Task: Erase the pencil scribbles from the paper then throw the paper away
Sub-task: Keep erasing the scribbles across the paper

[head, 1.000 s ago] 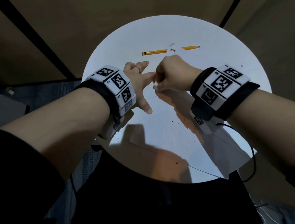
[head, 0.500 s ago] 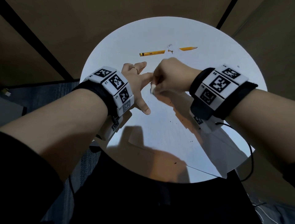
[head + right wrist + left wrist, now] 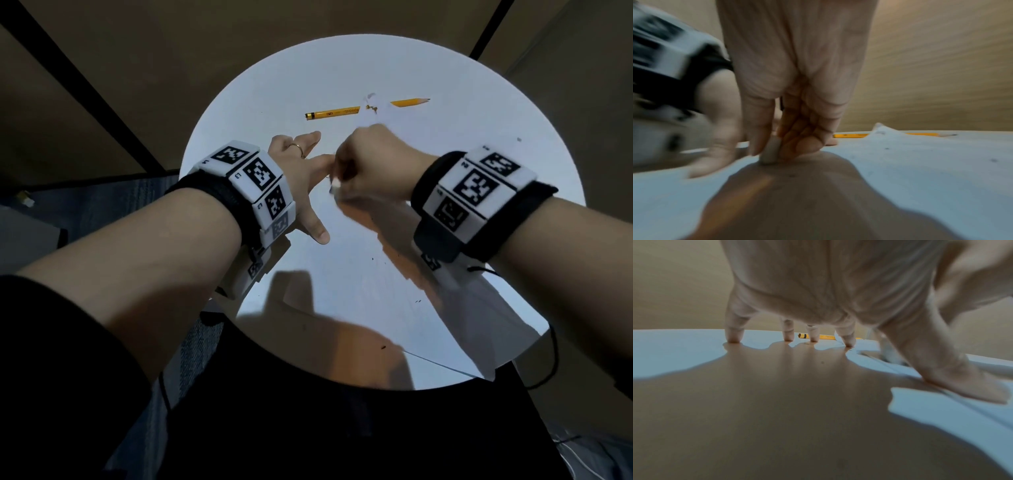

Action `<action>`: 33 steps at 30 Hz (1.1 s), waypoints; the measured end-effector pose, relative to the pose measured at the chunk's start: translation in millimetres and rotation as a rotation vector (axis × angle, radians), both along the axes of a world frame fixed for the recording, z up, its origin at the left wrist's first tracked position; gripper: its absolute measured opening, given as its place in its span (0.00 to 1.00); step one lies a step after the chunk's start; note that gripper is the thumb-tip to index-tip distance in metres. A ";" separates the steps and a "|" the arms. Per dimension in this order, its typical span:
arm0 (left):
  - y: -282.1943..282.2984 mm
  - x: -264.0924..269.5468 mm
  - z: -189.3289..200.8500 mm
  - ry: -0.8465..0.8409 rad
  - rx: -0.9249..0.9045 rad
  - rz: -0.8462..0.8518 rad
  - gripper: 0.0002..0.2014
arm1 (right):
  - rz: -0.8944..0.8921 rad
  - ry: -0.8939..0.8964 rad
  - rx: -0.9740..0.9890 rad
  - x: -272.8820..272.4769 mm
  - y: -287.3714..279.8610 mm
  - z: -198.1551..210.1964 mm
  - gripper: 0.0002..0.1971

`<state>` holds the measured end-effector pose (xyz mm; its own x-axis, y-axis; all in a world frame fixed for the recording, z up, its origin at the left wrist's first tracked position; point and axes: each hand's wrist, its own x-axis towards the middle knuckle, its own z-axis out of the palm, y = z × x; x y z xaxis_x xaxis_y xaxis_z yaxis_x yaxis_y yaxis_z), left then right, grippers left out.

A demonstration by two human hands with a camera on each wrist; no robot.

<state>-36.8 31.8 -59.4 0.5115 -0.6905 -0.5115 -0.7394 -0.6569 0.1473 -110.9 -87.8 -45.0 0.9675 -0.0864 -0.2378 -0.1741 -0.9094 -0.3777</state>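
Note:
A white sheet of paper (image 3: 346, 274) lies flat on the round white table (image 3: 246, 102), its near corner overhanging the front edge. My left hand (image 3: 301, 171) is spread with straight fingers, fingertips (image 3: 733, 337) and thumb pressing down at the paper's left edge. My right hand (image 3: 366, 164) is a fist that pinches a small white eraser (image 3: 769, 153) between thumb and fingers, its tip pressed on the paper just right of the left index finger. The eraser (image 3: 335, 186) shows as a white nub in the head view. The scribbles are too faint to make out.
A yellow pencil (image 3: 334, 112) lies across the far side of the table, partly covered by the paper's raised far corner (image 3: 371, 101). Small dark eraser crumbs (image 3: 418, 301) dot the sheet. A black cable (image 3: 551, 349) hangs off the right edge. Brown floor surrounds the table.
The right hand has shifted the eraser slightly back and forth on the paper beside the left index finger. The left hand stays pressed in place.

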 end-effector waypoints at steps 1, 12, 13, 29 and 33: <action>0.2 0.0 0.4 0.012 -0.014 0.007 0.54 | 0.063 0.056 0.019 -4.6 5.5 0.2 0.06; -22.3 13.4 1.4 -0.056 -0.037 -0.017 0.44 | -0.306 -0.077 0.023 17.1 -54.3 10.9 0.04; -25.3 15.8 0.8 -0.065 -0.034 -0.012 0.44 | -0.292 -0.078 -0.016 19.5 -55.0 5.4 0.06; -36.2 22.8 -4.2 -0.138 0.036 -0.051 0.54 | -0.146 -0.119 -0.151 16.6 -43.5 1.7 0.08; -33.6 22.1 -2.3 -0.110 -0.007 -0.027 0.51 | -0.001 -0.069 -0.156 11.4 -30.7 -0.1 0.09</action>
